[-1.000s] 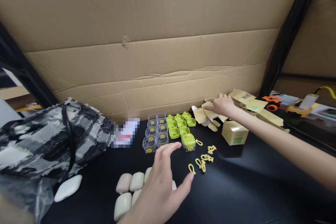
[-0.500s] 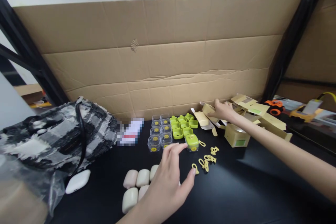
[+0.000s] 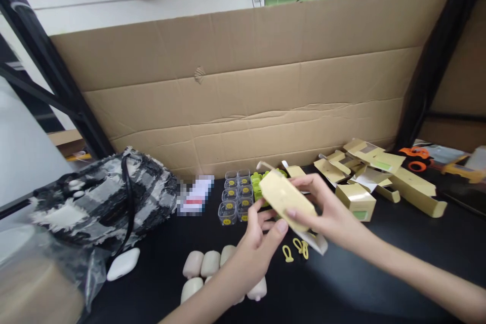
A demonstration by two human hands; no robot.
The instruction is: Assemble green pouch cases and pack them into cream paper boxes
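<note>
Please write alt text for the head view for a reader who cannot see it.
Both hands, left hand and right hand, hold a flat tan carton above a black table. Behind it sit clear cases and green cases; yellow loops lie below, more cartons at right.

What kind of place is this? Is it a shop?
More likely a small packing workbench. Both hands hold a flat carton, more folded cartons lie in a heap, rows of small clear cases wait nearby, and a cardboard sheet walls the back.
</note>
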